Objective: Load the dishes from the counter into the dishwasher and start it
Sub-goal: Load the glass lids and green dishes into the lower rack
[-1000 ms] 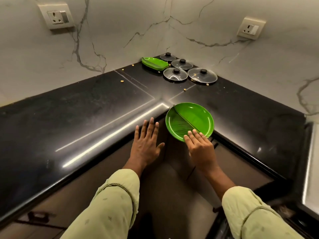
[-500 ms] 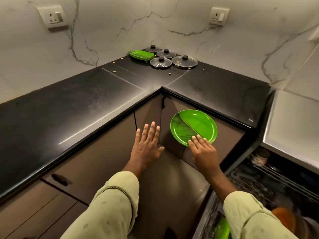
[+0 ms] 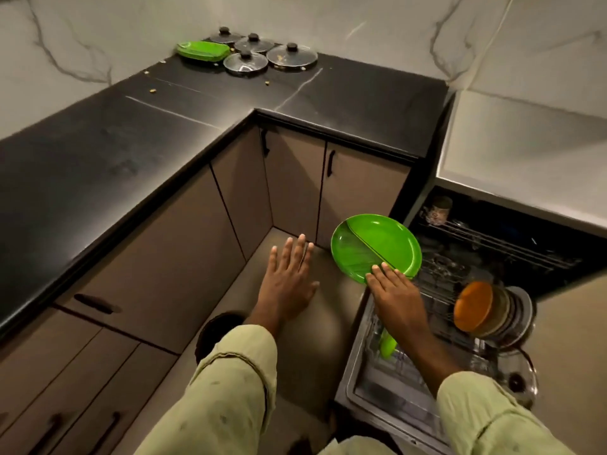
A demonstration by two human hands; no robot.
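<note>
Your right grip [image 3: 394, 298] holds the green plate [image 3: 381, 244] beside the open dishwasher [image 3: 466, 277]. Your left grip [image 3: 289, 279] is spread flat, empty.

Right hand [image 3: 394, 298]: is gripping the green plate [image 3: 377, 246] by its lower rim, right of centre.
Green plate: is tilting toward the camera.
Left hand [image 3: 289, 277]: is hovering flat at centre, fingers spread.
Dishwasher rack [image 3: 440, 290]: is holding an orange bowl [image 3: 473, 305] upright, right side.
Counter [image 3: 98, 165]: is carrying glass lids [image 3: 291, 57] and a green tray [image 3: 203, 51], top centre.
</note>
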